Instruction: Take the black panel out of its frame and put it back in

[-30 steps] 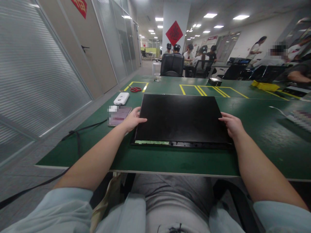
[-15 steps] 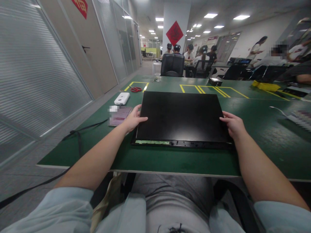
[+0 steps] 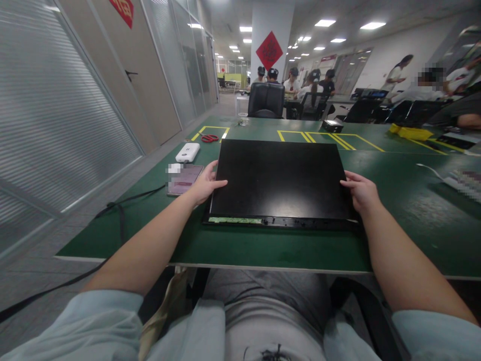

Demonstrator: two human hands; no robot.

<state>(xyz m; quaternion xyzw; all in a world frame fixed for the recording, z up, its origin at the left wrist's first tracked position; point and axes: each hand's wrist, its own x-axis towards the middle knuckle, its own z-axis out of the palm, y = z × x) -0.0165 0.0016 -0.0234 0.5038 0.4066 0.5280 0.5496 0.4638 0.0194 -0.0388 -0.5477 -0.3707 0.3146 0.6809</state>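
Office room, ceiling lights on, glass partition (image 3: 90, 100) along the left. Red diamond sign (image 3: 269, 50) on the pillar. Green counter (image 3: 285, 250) fills the foreground, yellow tape (image 3: 315, 135) on its far part, perhaps to mark out places.

From where I stand: black panel (image 3: 280, 175) at the near middle of the counter, over a dark frame (image 3: 311, 223) that shows along the near edge. Whether the two touch all round, I cannot tell. Left hand (image 3: 206, 185) grips the left side edge, thumb laid over the face, other fingers round the side. Right hand (image 3: 359, 191) pinches the right side edge in much the same way. One hand per short side, probably to share the load of a wide sheet and leave most of its face untouched.

Phone (image 3: 190, 180) and white device (image 3: 188, 152) lie left of the panel, likely out of the forearms' way; red scissors (image 3: 209, 138) farther off.

Count: one panel, one frame, one green strip (image 3: 235, 220) along the frame's left part, one phone, one white device, one pair of scissors, two hands
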